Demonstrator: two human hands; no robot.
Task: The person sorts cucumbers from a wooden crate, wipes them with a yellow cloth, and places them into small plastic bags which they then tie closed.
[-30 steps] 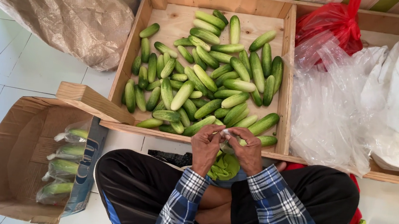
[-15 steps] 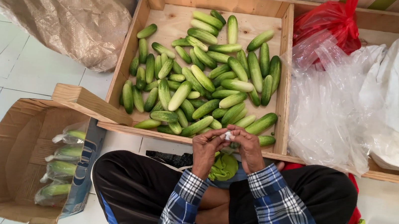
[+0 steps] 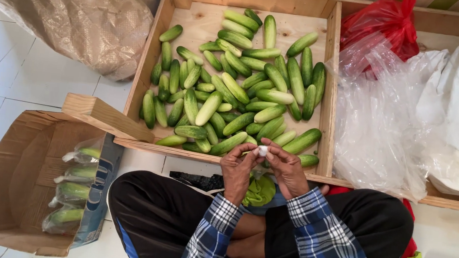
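A small white object [image 3: 263, 150] is pinched between the fingertips of the left hand [image 3: 238, 170] and right hand [image 3: 287, 171], brought together just before the wooden tray [image 3: 328, 100] of cucumbers [image 3: 228, 91].

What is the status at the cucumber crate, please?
Both hands pinching a small white piece at the fingers. Cucumbers piled in the crate. Nothing in the way.

small white object [image 3: 263, 149] mostly hidden between hands [image 3: 262, 170], too small to identify, sack [image 3: 65, 1] cut off
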